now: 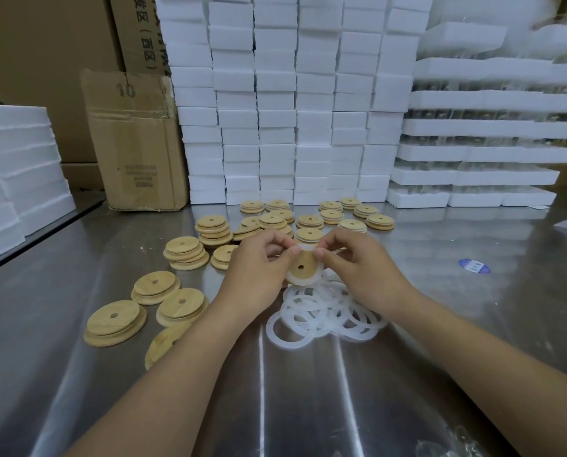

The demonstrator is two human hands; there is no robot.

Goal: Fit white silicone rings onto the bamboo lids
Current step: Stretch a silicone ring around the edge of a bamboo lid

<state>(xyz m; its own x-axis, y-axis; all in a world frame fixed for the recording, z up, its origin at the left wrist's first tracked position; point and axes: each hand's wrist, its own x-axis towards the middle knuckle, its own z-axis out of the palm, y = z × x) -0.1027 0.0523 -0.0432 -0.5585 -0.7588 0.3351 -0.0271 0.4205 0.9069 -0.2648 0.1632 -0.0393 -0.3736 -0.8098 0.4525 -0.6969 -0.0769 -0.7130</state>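
Just above the steel table (308,390), between our two hands, we are holding one bamboo lid (303,267) tilted up on edge, its centre hole facing us. A white silicone ring (296,282) is already lying round the lid's lower rim and both sides. The top of the loop is sitting at the upper rim, right where our fingers are meeting.

Our left hand (259,268) is pinching that upper stretch of ring between thumb and forefinger, the other fingers curled behind. Whether those are bracing the lid's back we cannot tell. Our right hand (361,272) is pinching the same stretch from the other side, its fingertips (318,253) almost touching the left ones.

So the part left to seat is lying above the lid's centre, directly under both thumbs. Both hands are equally near it. We are judging that the next move calls for pulling this stretch up and over the top edge, each hand working outward along the rim.

Loose rings (321,311) are lying in a heap just below the lid. Bare lids (186,253) are stacked to the left and behind.
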